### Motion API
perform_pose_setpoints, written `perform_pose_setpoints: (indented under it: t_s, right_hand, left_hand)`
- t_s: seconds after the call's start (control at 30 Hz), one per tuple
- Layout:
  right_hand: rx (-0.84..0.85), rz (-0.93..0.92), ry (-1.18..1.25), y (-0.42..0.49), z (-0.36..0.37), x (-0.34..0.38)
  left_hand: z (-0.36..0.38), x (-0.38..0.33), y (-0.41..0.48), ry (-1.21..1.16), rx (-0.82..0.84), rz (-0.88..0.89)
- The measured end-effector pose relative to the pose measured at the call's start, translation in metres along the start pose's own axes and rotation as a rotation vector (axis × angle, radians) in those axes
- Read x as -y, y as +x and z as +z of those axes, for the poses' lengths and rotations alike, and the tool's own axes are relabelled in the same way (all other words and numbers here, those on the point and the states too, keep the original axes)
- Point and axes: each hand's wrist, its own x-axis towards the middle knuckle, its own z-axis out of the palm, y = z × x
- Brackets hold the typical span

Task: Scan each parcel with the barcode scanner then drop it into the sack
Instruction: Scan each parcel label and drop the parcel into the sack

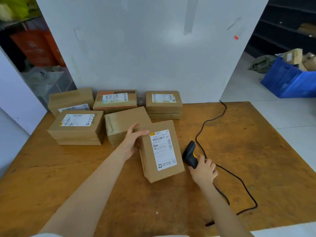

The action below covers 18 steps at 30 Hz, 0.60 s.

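Right grip (204,172), scanner (190,154), brown labelled parcel (148,159)

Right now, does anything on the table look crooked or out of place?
One thing: the plain parcel in the middle lies turned at an angle, while the stacks behind it sit squarer, and no label shows on its top. The labelled parcel in the left hand is tilted only because it is held.

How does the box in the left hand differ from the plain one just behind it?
The held parcel shows a white label on top; the plain parcel shows none. The left hand grips the held parcel; the plain parcel lies ungripped. Both are brown cardboard.
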Motion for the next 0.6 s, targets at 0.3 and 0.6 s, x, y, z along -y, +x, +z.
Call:
perform_pose_setpoints:
  t_s: [0.3, 0.6]
  right_hand:
    - [0.101, -0.192, 0.586, 0.01, -0.026, 0.017]
    - [0.213, -0.539, 0.943, -0.094, -0.091, 0.026]
  left_hand:
    - [-0.011, -0.007, -0.001, 0.077, 0.096, -0.048]
    - [-0.007, 0.001, -0.001, 0.056, 0.048, -0.016]
